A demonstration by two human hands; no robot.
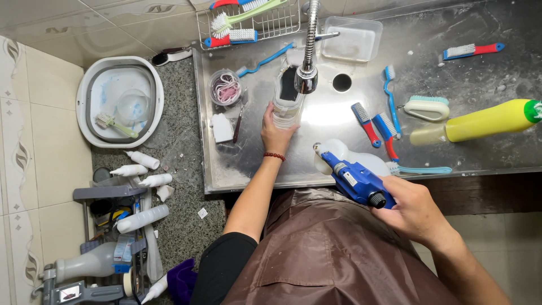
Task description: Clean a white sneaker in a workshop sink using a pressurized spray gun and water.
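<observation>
My left hand [275,131] grips the heel of a white sneaker [288,99] that lies in the steel sink [254,164], directly under the flexible metal faucet head [306,79]. A red bead bracelet sits on that wrist. My right hand [415,209] holds a blue spray device [357,181] by its rear end, at the sink's front edge. The sprayer's nozzle points toward a white bottle [341,155] lying in the sink. A brown apron covers my front.
Several brushes [389,127] and a yellow bottle [488,120] lie in the sink's right half, near a clear tub [349,39]. A round container of laces [226,87] stands left. White basin [119,101] and squeeze bottles [141,169] sit on the granite counter.
</observation>
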